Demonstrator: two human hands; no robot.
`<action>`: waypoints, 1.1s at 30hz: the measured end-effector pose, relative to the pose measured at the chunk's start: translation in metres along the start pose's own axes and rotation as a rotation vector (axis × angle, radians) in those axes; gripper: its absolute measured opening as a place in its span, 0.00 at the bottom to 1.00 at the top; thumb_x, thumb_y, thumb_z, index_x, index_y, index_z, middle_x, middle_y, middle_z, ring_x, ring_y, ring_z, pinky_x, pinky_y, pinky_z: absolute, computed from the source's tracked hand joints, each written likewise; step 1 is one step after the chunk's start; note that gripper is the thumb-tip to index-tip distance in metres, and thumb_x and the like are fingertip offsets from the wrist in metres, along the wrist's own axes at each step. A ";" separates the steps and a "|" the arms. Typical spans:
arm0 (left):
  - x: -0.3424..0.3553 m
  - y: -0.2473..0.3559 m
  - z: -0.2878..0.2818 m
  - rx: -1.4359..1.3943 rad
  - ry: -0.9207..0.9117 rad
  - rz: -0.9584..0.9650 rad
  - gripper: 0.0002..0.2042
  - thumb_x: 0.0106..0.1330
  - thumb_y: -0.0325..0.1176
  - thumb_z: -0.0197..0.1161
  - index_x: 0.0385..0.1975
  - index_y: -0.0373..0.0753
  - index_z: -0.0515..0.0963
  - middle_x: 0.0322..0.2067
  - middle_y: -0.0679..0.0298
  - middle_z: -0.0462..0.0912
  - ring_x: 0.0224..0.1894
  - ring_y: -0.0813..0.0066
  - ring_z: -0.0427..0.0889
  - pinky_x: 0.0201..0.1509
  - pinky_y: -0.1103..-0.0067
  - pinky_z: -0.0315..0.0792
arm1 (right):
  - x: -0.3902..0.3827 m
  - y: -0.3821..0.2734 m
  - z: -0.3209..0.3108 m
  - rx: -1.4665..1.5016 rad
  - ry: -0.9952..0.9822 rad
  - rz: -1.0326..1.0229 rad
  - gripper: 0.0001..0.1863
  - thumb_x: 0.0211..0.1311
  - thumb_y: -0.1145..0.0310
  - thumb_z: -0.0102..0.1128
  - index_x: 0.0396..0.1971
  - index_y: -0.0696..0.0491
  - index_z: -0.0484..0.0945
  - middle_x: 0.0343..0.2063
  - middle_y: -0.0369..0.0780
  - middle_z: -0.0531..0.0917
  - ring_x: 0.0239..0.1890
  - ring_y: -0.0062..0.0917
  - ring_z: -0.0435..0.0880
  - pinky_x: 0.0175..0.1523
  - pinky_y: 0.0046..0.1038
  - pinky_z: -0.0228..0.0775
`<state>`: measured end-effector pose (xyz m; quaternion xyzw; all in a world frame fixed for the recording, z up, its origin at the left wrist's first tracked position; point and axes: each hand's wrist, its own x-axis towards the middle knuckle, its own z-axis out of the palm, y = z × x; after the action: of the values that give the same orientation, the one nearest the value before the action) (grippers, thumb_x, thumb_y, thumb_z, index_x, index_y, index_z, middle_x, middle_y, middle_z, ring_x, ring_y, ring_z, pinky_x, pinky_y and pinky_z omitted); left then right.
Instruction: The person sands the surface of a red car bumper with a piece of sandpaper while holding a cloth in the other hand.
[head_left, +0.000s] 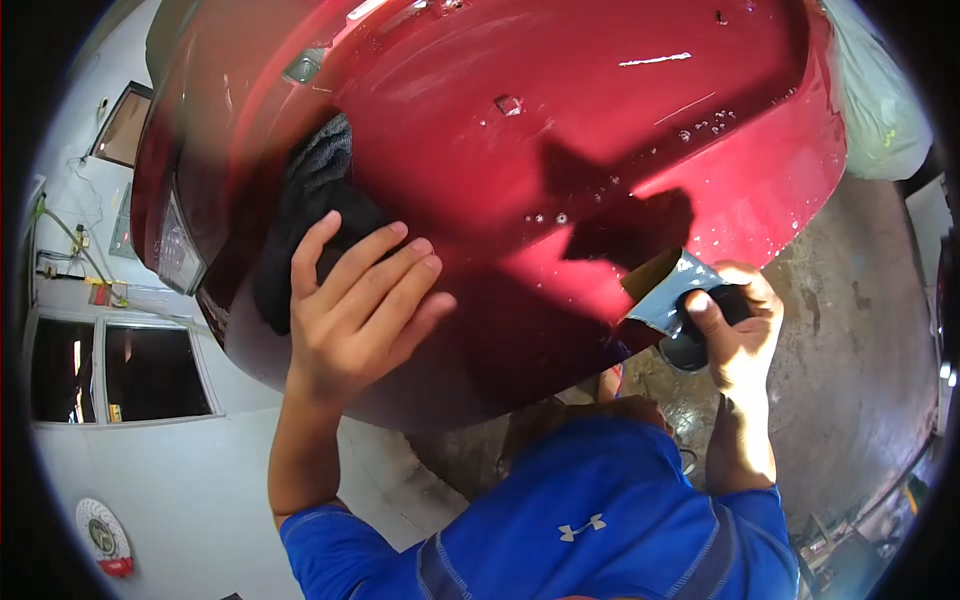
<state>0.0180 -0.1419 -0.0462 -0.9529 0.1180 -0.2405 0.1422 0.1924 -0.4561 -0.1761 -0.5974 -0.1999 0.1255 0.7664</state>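
Over the left part of a red car body panel (400, 170), my left hand (350, 310) is raised with its fingers stretched out, holding nothing. A dark towel (320, 165) lies on the panel just beyond it; whether the hand touches it I cannot tell. My right hand (745, 340) grips a black sanding block (728, 305) by the panel's lower right edge. Curled at the block is a wet sheet of sandpaper (672, 292), bluish grey on one face and brown on the other. Water drops and a scraped light streak (655, 60) mark the panel.
A pale plastic sheet (880, 100) hangs at the upper right. Concrete floor (830, 330) shows beyond the panel's right edge. At the left are a white wall with a window (150, 370) and a hose (75, 240). A dark round object (684, 352) shows below the sanding block.
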 end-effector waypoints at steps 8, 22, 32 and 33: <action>0.026 0.002 -0.026 -0.524 -0.191 -0.262 0.25 0.61 0.57 0.75 0.37 0.36 0.89 0.33 0.61 0.92 0.57 0.62 0.90 0.84 0.53 0.40 | -0.004 -0.004 0.124 0.074 -0.251 -0.148 0.19 0.58 0.74 0.84 0.48 0.54 0.87 0.44 0.40 0.91 0.47 0.22 0.89 0.54 0.29 0.81; 0.002 -0.014 -0.022 -0.597 -0.062 -0.310 0.11 0.67 0.32 0.73 0.45 0.35 0.88 0.38 0.60 0.91 0.50 0.64 0.90 0.82 0.55 0.53 | 0.008 -0.015 0.136 -0.717 -0.420 -1.024 0.35 0.47 0.74 0.69 0.62 0.56 0.85 0.68 0.43 0.82 0.45 0.33 0.83 0.50 0.34 0.76; -0.061 -0.053 0.002 0.186 0.431 -0.232 0.23 0.67 0.55 0.75 0.53 0.46 0.89 0.63 0.52 0.76 0.69 0.46 0.66 0.74 0.54 0.65 | 0.036 -0.038 0.140 -0.992 -0.537 -0.764 0.32 0.64 0.73 0.69 0.70 0.53 0.78 0.71 0.40 0.80 0.51 0.36 0.78 0.59 0.33 0.64; -0.060 -0.052 -0.003 0.227 0.391 -0.263 0.23 0.67 0.56 0.74 0.54 0.46 0.89 0.66 0.51 0.74 0.71 0.44 0.65 0.75 0.53 0.64 | 0.036 -0.039 0.160 -0.930 -0.564 -0.767 0.31 0.65 0.70 0.68 0.70 0.53 0.78 0.71 0.39 0.80 0.51 0.35 0.76 0.57 0.32 0.64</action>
<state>-0.0271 -0.0761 -0.0521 -0.8735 -0.0092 -0.4480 0.1902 0.1496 -0.3115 -0.0999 -0.6968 -0.6243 -0.1039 0.3375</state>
